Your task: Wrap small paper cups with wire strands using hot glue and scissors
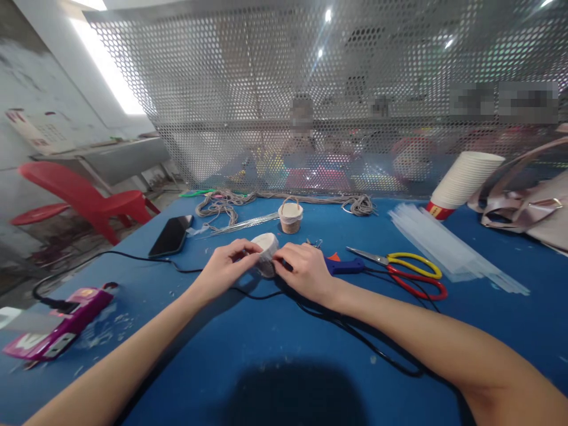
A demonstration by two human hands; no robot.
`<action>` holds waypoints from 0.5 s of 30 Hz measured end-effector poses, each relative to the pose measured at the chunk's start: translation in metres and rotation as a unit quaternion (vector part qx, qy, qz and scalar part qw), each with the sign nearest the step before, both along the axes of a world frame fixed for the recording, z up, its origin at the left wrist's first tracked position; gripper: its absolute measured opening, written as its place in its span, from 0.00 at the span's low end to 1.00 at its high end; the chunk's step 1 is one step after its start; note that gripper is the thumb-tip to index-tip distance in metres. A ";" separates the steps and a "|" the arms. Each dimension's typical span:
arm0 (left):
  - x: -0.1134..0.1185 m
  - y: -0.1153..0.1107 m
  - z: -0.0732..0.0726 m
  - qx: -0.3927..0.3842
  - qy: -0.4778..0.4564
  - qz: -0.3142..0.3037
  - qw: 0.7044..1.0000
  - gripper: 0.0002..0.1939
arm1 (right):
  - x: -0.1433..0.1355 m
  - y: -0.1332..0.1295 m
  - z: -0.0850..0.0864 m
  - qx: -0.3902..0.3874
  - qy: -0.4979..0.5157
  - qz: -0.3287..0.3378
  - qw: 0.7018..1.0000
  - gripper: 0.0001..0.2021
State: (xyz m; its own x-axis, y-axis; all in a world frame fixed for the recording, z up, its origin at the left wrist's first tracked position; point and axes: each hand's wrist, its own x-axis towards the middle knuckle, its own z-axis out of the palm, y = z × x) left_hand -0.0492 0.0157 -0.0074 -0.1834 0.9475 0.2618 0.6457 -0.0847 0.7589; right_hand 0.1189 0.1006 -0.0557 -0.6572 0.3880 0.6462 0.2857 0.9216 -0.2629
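Between my hands is a small white paper cup (267, 243), tilted, with a whitish wrap around its side. My left hand (229, 266) grips it from the left with thumb and fingers. From the right, my right hand (308, 269) pinches the cup's side; its fingertips are partly hidden. Just beyond stands a little basket (290, 218) with a white trim, a brown lower part and a thin arched handle. Close by my right hand lies a blue glue gun (346, 266) with an orange trigger, partly covered by that hand.
Scissors (399, 266) with yellow and red handles lie right, near translucent strips (452, 248) and stacked paper cups (465, 180). A phone (171, 235) and purple power strip (62, 325) are left. Grey cord (217, 204) and wires (251, 223) lie behind, before a perforated metal screen (248, 106).
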 end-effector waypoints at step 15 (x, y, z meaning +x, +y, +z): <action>0.007 -0.002 0.001 -0.007 -0.081 0.052 0.995 0.11 | 0.010 -0.004 0.002 0.088 0.021 0.058 0.994 0.11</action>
State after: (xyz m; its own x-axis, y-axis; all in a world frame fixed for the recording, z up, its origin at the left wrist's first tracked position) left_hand -0.0425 0.0134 -0.0062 -0.3188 0.9249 0.2073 0.5200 -0.0122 0.8541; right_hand 0.1289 0.0967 -0.0535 -0.6623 0.1898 0.7248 0.1671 0.9804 -0.1041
